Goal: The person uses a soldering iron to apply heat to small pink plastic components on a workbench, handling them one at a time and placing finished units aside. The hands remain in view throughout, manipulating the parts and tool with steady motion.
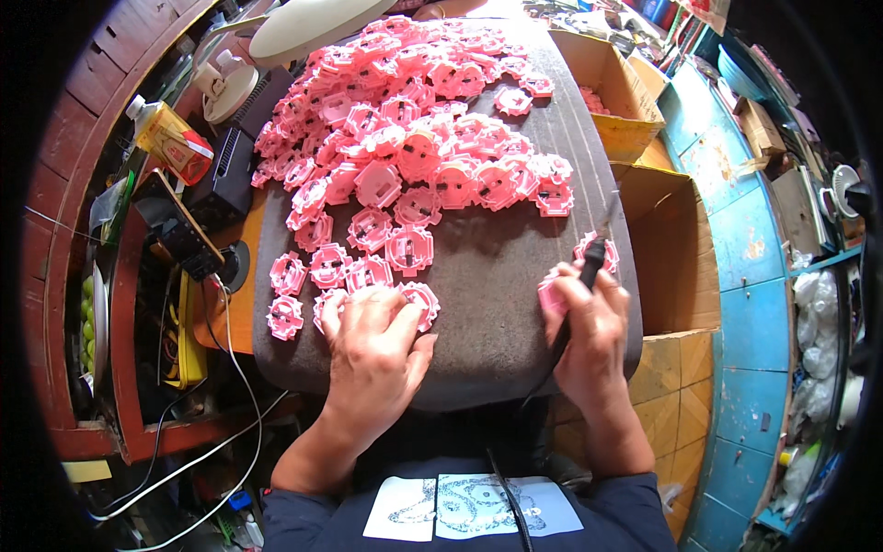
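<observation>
A heap of pink, notched plastic pieces (395, 138) covers the back of a dark grey, round-cornered board (492, 313); others lie in front, some under the bare left hand (372, 340). The bare right hand (593, 331), around a black, slim, corded tool (593, 259), is at the board's right side. Beyond that edge stand two brown, open cardboard boxes (676, 244), one behind the other.

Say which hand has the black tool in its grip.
The right hand: the black tool rises from its grip, tip pointing away from the person. The left hand instead is over pink pieces, with no tool visible in it.
</observation>
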### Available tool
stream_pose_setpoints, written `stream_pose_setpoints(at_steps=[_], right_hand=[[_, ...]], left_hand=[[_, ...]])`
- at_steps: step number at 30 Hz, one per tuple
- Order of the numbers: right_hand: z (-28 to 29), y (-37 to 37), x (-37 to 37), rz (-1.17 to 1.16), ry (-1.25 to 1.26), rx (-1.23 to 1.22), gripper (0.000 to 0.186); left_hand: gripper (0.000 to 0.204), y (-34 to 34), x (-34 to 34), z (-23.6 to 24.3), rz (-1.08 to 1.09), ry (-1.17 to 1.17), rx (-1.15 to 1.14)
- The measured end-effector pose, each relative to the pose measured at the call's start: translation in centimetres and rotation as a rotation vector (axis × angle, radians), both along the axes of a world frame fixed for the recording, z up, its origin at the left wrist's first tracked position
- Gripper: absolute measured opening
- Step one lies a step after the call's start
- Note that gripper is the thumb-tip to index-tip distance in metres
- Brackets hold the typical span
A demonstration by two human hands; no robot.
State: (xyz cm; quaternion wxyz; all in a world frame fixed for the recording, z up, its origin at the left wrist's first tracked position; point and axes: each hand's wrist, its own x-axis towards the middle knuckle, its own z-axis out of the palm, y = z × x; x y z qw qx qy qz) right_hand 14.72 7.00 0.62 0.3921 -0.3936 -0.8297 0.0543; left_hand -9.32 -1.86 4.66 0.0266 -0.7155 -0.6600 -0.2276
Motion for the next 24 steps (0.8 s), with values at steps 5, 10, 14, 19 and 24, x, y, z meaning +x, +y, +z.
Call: stream_pose_setpoints(at_steps=[5,10,14,19,24], right_hand=[[-0.3,-0.5,1.0,0.069,0.178,0.073,0.044],[-1.6,-2.1,-0.8,0.238,0.259,-0.035,0.05],[-1.9,-2.5,-0.8,0.247,0.232,-0.048,0.049],[-1.7,-2.5,-0.6,0.223,0.218,-0.036,0.049],[-1.5,-2.6,-0.8,0.22,0.213,-0.045,0.049]], left_hand=[[0.027,1.3,0.3,-1.8,-0.089,0.015,0.063],[0.029,1.8,3.0,-2.3,-0.22,-0.025,0.051],[0.033,1.7,4.2,-2.9,-0.279,-0.083,0.106],[0.036,1.3,4.6,-3.6,-0.313,-0.163,0.111],[0.037,1.2,4.5,-3.4,-0.319,-0.234,0.132]])
